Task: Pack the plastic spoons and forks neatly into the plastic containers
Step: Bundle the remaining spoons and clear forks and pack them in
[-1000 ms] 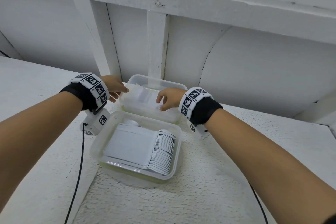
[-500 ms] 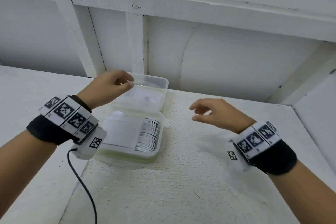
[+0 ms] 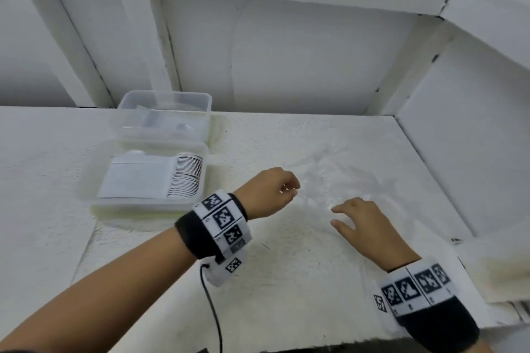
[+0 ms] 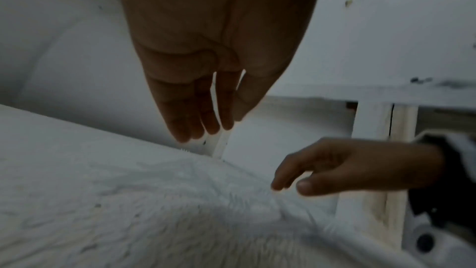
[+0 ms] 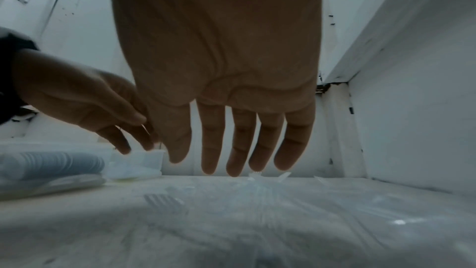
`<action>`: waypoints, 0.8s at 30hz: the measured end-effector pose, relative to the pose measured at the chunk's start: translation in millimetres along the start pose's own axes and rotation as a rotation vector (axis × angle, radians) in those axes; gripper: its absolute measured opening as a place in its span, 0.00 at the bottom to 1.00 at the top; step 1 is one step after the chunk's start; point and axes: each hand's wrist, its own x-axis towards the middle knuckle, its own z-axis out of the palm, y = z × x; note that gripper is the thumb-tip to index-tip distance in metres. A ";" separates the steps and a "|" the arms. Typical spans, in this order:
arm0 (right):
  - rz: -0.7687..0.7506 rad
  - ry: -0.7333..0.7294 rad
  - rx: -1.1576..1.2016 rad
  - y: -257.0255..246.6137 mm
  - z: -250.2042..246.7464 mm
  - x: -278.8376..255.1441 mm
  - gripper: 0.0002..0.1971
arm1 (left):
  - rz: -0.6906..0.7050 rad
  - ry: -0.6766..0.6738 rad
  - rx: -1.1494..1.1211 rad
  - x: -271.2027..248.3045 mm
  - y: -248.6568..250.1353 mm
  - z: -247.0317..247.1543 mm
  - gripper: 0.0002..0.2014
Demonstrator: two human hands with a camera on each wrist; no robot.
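Observation:
Two clear plastic containers stand at the left of the white table. The near container [image 3: 94, 180] holds a neat row of white spoons [image 3: 185, 178] [image 5: 51, 163]. What lies in the far container [image 3: 200, 103] is blurred. A loose pile of clear plastic forks [image 3: 329, 178] [image 5: 165, 201] lies on the table to the right. My left hand [image 3: 291, 190] [image 4: 206, 129] hovers at the pile's left edge, fingers relaxed and holding nothing. Just right of it, my right hand [image 3: 335, 216] [image 5: 231, 167] hangs low over the pile with fingers spread and nothing in them.
A white panelled wall runs behind the table and a white side wall [image 3: 464, 157] closes it on the right. A black cable [image 3: 212, 309] hangs from my left wrist. The table's front edge [image 3: 286, 348] is near my forearms.
Both hands have left the far container and swung right to the pile of clear forks. The view has turned right, so the containers now sit at the left.

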 end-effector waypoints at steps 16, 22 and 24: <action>0.039 0.010 0.197 22.5 15.2 -28.9 0.16 | -0.195 -0.244 0.441 37.4 -7.4 32.1 0.10; -0.033 0.005 0.228 11.3 -0.1 -10.8 0.15 | -0.315 -0.283 0.123 3.5 -16.8 9.6 0.07; -0.049 0.005 0.204 2.1 -5.0 1.4 0.14 | -0.340 -0.281 0.151 -10.7 -19.0 4.0 0.13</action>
